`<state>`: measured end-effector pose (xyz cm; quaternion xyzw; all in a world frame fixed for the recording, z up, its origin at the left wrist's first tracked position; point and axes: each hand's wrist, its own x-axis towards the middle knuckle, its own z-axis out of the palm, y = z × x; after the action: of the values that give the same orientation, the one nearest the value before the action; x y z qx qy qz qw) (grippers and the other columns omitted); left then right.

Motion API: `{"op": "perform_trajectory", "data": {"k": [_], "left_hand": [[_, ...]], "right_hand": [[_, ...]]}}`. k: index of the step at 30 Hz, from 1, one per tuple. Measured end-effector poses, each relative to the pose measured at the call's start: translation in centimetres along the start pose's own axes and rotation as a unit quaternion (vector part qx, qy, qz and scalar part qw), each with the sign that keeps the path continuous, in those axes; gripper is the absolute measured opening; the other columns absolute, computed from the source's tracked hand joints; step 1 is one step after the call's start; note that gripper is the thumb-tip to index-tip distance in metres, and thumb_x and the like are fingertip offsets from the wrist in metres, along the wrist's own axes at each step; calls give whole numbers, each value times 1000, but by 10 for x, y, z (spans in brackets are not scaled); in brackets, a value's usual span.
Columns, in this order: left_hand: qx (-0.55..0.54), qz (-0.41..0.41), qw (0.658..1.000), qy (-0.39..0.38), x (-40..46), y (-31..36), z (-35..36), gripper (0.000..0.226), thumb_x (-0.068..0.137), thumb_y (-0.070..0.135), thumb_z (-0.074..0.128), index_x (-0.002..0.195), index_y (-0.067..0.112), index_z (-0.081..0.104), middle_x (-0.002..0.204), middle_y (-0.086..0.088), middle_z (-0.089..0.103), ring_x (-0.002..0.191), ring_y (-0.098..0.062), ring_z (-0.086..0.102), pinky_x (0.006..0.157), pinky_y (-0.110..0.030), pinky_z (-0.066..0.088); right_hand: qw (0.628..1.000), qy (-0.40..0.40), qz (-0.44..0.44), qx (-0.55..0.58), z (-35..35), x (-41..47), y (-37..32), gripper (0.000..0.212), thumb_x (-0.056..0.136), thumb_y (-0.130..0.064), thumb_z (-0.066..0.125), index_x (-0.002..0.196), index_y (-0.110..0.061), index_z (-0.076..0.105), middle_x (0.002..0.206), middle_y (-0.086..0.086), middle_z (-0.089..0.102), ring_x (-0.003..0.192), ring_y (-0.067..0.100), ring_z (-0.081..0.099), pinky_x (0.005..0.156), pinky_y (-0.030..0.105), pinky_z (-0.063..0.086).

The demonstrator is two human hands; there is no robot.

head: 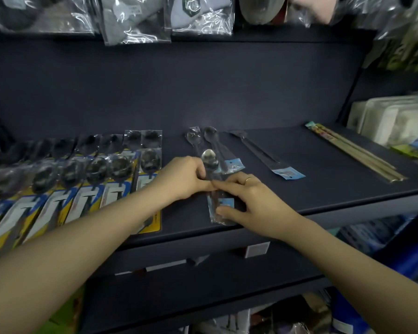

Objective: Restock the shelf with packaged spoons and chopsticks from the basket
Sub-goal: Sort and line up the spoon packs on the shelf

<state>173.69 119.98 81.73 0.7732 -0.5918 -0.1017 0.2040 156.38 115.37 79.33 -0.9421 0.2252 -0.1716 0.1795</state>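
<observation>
A packaged spoon (pixel 210 162) in a clear sleeve with a blue label lies on the dark shelf (pixel 287 196), its bowl pointing away from me. My left hand (pixel 186 179) pinches the sleeve just below the bowl. My right hand (pixel 251 201) grips its lower end, thumb on the blue label. Behind it lie two more packaged spoons (pixel 211 143) and a packaged fork (pixel 258 150). Packaged chopsticks (pixel 355 153) lie at the shelf's right. The basket is out of view.
Rows of spoons on yellow-and-blue cards (pixel 82 184) fill the shelf's left half. Bagged goods (pixel 135 20) hang above. White boxes (pixel 393 119) stand at the right. Price tags (pixel 256 249) sit on the shelf's front edge, with more goods below.
</observation>
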Motion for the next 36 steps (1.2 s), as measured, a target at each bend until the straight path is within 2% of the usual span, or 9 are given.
{"op": "perform_trajectory", "data": {"k": [5, 8, 14, 17, 22, 25, 28, 31, 36], "left_hand": [[61, 97, 992, -43, -4, -6, -7, 69, 83, 40, 60, 142, 19, 31, 147, -1, 29, 133, -17, 33, 105, -24, 27], [100, 102, 982, -126, -8, -3, -7, 60, 92, 33, 45, 146, 18, 23, 158, 1, 7, 145, -13, 6, 113, -22, 8], [109, 31, 975, -193, -22, 2, -6, 101, 62, 79, 30, 147, 31, 4, 157, 11, -8, 144, -16, -10, 118, -39, 6], [99, 31, 978, -181, -23, 1, -5, 105, 61, 78, 42, 147, 31, 4, 157, 10, -10, 145, -15, -3, 118, -36, 10], [90, 10, 984, -151, -17, 5, 2, 99, 74, 66, 53, 148, 20, 7, 158, 6, -10, 144, -14, 10, 114, -28, 18], [90, -3, 985, -147, -14, 5, 1, 97, 76, 64, 53, 149, 17, 8, 157, 6, -11, 144, -15, 12, 114, -27, 20], [89, -8, 991, -103, -14, 3, -5, 86, 78, 66, 45, 148, 26, 13, 158, 8, -3, 144, -18, 9, 117, -34, 16], [57, 6, 997, 42, -7, 9, -8, 68, 82, 62, 38, 138, 22, 40, 151, -1, 30, 138, -21, 27, 112, -31, 22], [-91, 25, 985, 146, 9, 40, 2, 18, 86, 25, 57, 101, 19, 66, 100, 7, 62, 79, -3, 55, 71, -7, 38]], "right_hand": [[997, -16, -28, -64, 1, -4, -1, 66, 81, -59, 41, 137, -24, 46, 124, -2, 47, 111, 15, 43, 100, 31, 36], [996, -25, -30, -84, 0, -3, 1, 71, 77, -64, 34, 130, -23, 54, 124, -4, 48, 108, 14, 42, 99, 34, 37], [999, 33, 14, -27, -20, 9, 23, 52, 76, -52, 58, 116, -19, 62, 125, 0, 53, 116, 20, 48, 102, 39, 39], [996, 52, 65, -45, -30, 25, 47, 37, 88, -30, 58, 122, -16, 58, 135, 2, 49, 127, 24, 42, 107, 39, 34], [994, -51, 66, -68, -23, 45, 55, 46, 95, -33, 45, 137, -13, 45, 149, 8, 37, 141, 22, 28, 115, 34, 23], [985, 10, 45, -169, -22, 48, 59, 44, 95, -37, 44, 131, -13, 51, 142, 10, 46, 133, 27, 39, 109, 37, 31], [962, 60, 170, -205, -38, 45, 72, 46, 94, -39, 45, 122, -4, 53, 128, 15, 52, 119, 34, 47, 94, 41, 40], [941, 14, 213, -263, -48, 41, 80, 35, 96, -26, 44, 115, 0, 56, 121, 18, 54, 114, 36, 50, 83, 39, 44], [917, -28, 203, -342, -58, 52, 78, 25, 83, 1, 59, 108, -2, 61, 111, 14, 61, 103, 34, 61, 64, 35, 39]]}}
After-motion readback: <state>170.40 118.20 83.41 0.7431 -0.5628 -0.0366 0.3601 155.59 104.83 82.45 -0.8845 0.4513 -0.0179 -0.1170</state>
